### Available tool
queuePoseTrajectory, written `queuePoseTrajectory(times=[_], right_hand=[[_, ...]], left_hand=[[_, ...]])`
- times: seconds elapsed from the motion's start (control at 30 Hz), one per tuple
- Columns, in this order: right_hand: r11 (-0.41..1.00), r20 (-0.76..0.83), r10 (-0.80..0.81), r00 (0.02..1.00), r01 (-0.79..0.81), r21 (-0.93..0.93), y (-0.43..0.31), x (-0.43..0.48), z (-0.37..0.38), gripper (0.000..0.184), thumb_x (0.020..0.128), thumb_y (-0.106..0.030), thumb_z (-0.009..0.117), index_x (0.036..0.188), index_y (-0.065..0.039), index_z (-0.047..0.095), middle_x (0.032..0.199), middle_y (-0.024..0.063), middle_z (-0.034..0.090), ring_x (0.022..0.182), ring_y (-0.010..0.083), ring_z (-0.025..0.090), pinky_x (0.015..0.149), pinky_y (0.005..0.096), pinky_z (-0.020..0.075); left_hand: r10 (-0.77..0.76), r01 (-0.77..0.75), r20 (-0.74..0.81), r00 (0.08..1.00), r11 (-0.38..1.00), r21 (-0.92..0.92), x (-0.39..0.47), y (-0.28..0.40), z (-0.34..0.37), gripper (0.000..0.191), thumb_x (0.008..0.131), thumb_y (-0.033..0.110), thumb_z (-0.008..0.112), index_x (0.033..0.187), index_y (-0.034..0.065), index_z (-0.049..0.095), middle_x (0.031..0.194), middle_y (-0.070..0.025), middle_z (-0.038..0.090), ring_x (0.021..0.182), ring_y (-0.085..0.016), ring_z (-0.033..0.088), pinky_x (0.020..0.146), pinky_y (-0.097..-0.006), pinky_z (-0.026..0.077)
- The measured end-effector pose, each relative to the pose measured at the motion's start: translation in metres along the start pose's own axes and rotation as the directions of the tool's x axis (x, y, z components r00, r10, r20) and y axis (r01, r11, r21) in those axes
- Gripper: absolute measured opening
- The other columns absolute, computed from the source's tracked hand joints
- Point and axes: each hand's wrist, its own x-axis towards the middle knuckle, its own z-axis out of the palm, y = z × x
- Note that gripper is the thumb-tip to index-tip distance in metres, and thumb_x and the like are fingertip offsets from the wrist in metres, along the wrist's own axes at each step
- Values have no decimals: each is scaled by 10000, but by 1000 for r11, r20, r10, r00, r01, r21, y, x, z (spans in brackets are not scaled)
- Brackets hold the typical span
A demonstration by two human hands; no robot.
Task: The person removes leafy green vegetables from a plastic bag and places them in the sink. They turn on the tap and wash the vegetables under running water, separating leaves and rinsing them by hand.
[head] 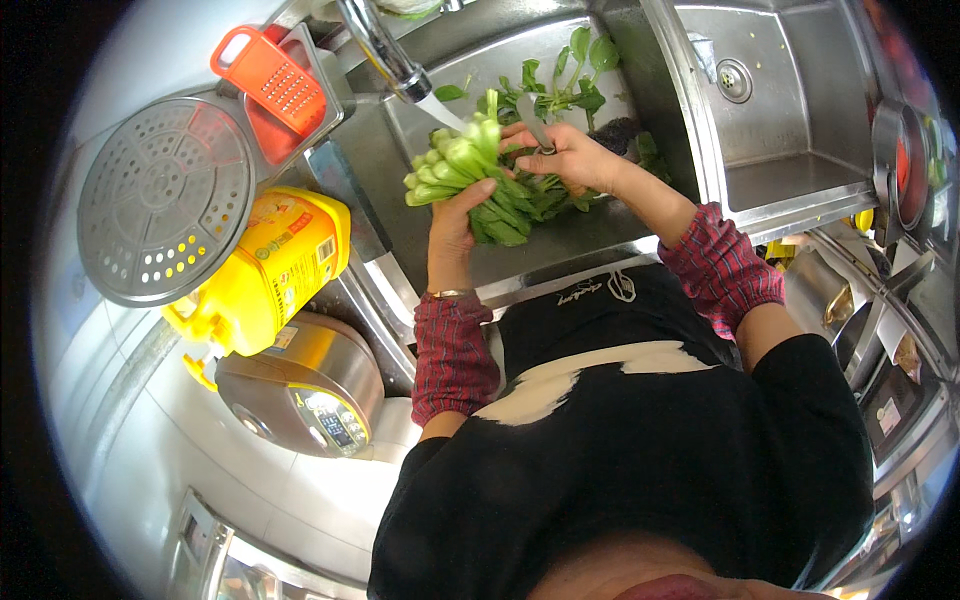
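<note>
My left hand [459,214] grips a bunch of leafy greens [457,161] with pale green stems, its cut stem ends under the stream from a chrome faucet [409,79]. Close to the bunch's right side, my right hand [566,154] holds a small metal tool [534,124], perhaps a knife or peeler; its fingers are partly hidden behind the greens. Loose leafy greens [592,60] lie in the steel sink basin [480,52] beyond my hands. A dark mesh-like thing [615,135] lies near my right wrist.
Left of the sink stand an orange grater [281,86] over a steel container [330,94], a round perforated steamer plate [166,202], a yellow plastic jug [292,255] and a rice cooker [315,382]. A second sink basin [780,135] with a drain lies right, beyond a steel divider [686,97].
</note>
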Motion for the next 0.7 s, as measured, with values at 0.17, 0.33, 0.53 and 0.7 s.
queuePoseTrajectory(times=[0.17,0.33,0.53,0.7], right_hand=[[957,-81,-182,980,158,-244,-30,-8,6,375,886,-25,586,1258,-34,545,1151,88,634,1026,145,579,896,290,451],[959,-97,-189,977,162,-234,-47,-16,9,345,894,-33,582,1238,-36,559,1052,86,671,925,140,616,839,299,482],[795,-321,116,940,-281,-538,-73,-11,-24,385,931,-416,554,1078,-65,616,874,104,673,824,178,641,742,324,486],[834,-72,-8,997,-34,-551,-90,-6,-33,526,958,-540,425,1033,-44,583,775,147,603,764,319,593,735,398,463]], left_hand=[[67,-81,87,994,984,161,-7,14,17,461,741,86,696,1169,-27,564,1000,-125,663,950,-230,629,870,-358,503],[71,-98,127,989,969,225,-15,25,25,465,735,84,707,1170,-10,573,1028,-85,656,1002,-202,603,923,-339,463],[105,-125,89,991,955,269,-26,41,14,453,741,26,751,1165,39,594,1090,-44,638,1029,-166,592,927,-318,464],[287,-440,354,890,744,503,-22,51,22,719,667,187,839,1277,23,495,1277,-87,522,1126,-190,539,967,-328,438]])
